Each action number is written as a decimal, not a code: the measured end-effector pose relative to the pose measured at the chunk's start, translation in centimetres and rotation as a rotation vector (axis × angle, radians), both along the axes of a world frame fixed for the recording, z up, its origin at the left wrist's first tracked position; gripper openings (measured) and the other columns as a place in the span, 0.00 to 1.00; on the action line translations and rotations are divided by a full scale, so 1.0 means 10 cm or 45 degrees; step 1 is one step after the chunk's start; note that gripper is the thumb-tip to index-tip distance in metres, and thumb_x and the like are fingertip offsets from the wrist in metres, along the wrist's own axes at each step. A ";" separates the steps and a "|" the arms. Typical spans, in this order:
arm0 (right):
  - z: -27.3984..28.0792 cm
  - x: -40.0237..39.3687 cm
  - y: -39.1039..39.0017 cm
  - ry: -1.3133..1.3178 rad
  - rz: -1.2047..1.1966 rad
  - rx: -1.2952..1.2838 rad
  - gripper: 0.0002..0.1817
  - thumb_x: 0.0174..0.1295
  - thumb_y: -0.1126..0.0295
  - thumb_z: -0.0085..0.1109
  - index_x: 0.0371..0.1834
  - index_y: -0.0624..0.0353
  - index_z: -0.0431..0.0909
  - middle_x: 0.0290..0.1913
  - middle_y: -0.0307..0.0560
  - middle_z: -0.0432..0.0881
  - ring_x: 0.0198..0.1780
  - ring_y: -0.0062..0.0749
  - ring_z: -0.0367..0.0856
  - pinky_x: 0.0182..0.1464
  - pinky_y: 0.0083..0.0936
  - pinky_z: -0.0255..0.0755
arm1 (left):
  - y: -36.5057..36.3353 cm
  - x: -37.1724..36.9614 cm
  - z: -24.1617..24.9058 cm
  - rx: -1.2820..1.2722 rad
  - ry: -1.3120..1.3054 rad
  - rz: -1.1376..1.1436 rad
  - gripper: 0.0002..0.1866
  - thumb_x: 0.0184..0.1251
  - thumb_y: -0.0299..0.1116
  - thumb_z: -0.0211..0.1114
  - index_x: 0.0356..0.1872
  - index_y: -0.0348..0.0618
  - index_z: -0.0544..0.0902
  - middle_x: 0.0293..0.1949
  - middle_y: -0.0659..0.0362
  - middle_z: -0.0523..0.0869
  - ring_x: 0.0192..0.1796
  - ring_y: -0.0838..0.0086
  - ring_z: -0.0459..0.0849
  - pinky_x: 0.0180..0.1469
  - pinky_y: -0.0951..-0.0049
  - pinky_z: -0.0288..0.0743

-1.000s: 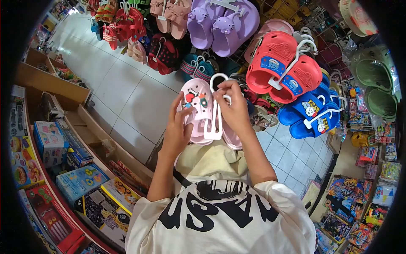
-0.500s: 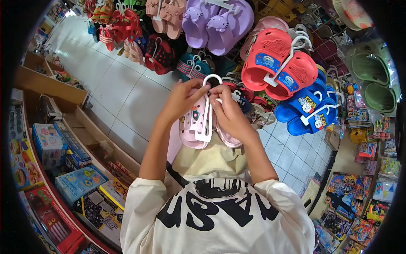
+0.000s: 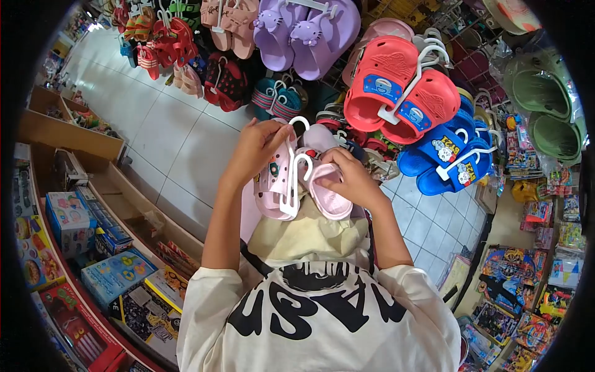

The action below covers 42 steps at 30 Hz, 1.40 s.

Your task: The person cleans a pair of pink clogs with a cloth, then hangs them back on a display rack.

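A pair of pale pink clogs is in front of my chest. My left hand (image 3: 263, 144) is closed around the upper end of the left clog (image 3: 270, 197), which has small holes and colourful charms. Alongside that clog runs a white plastic hanger (image 3: 290, 201), its large hook sticking up past my fingers and a smaller hook curving to the right. My right hand (image 3: 352, 177) grips the right clog (image 3: 330, 201), with fingers inside its opening. The right clog is tilted so its inside shows, and a gap separates it from the hanger's smaller hook.
Red clogs (image 3: 383, 74), blue slippers (image 3: 455, 158) and purple slippers (image 3: 307, 37) hang ahead. Green clogs (image 3: 545, 93) in clear plastic hang at the right. Shelves with boxed toys (image 3: 118, 273) line the left. Packaged toys (image 3: 511, 266) cover the right side above the tiled floor (image 3: 167, 127).
My right hand has moved from the hanger's top down and right onto the right clog. The clogs are farther apart, and the hanger's smaller hook now shows between them.
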State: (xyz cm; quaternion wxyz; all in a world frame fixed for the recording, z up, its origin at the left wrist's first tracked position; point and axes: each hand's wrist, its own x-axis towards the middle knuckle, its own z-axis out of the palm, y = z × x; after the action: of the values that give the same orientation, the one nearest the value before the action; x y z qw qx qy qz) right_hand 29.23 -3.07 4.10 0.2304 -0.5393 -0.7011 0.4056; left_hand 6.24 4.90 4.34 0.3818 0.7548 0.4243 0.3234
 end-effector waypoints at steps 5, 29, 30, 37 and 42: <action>-0.08 0.21 -0.16 0.457 0.211 -0.044 0.12 0.50 0.72 0.71 0.32 0.60 0.76 0.69 0.50 0.66 0.70 0.45 0.63 0.68 0.36 0.56 | 0.01 0.01 -0.06 -0.072 -0.013 0.062 0.15 0.72 0.39 0.56 0.29 0.44 0.84 0.21 0.59 0.79 0.25 0.67 0.78 0.68 0.49 0.57; -0.59 0.06 0.29 0.600 -0.448 -0.673 0.46 0.52 0.60 0.71 0.65 0.69 0.51 0.54 0.54 0.71 0.55 0.36 0.75 0.54 0.28 0.72 | -0.11 0.10 0.10 0.063 0.020 0.066 0.13 0.69 0.37 0.61 0.30 0.38 0.84 0.27 0.57 0.84 0.31 0.70 0.78 0.58 0.62 0.64; -0.52 0.06 0.31 0.738 -0.537 -0.575 0.45 0.52 0.63 0.70 0.65 0.68 0.49 0.55 0.55 0.71 0.54 0.36 0.76 0.53 0.28 0.73 | -0.12 0.10 0.10 0.078 0.026 0.082 0.13 0.69 0.37 0.61 0.30 0.38 0.84 0.27 0.57 0.84 0.31 0.70 0.78 0.61 0.61 0.63; -0.05 -0.28 0.29 1.207 -0.885 -0.078 0.36 0.55 0.75 0.67 0.59 0.58 0.50 0.53 0.55 0.72 0.51 0.34 0.79 0.47 0.29 0.79 | -0.25 0.22 0.20 0.237 0.199 0.199 0.12 0.68 0.39 0.61 0.30 0.43 0.86 0.28 0.59 0.85 0.33 0.66 0.82 0.61 0.56 0.61; -0.12 -0.36 0.23 1.362 -1.040 -0.092 0.30 0.56 0.77 0.66 0.54 0.58 0.54 0.53 0.54 0.71 0.52 0.32 0.77 0.51 0.28 0.76 | -0.32 0.17 0.31 0.392 0.370 0.319 0.12 0.65 0.38 0.62 0.28 0.42 0.86 0.27 0.59 0.85 0.31 0.64 0.82 0.55 0.58 0.64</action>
State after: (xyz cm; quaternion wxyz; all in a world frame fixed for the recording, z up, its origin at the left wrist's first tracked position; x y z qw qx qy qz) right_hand 25.63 -0.76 2.94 0.6625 -0.4933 -0.2162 0.5205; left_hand 7.99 1.74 7.45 0.1542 0.7842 0.5108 0.3169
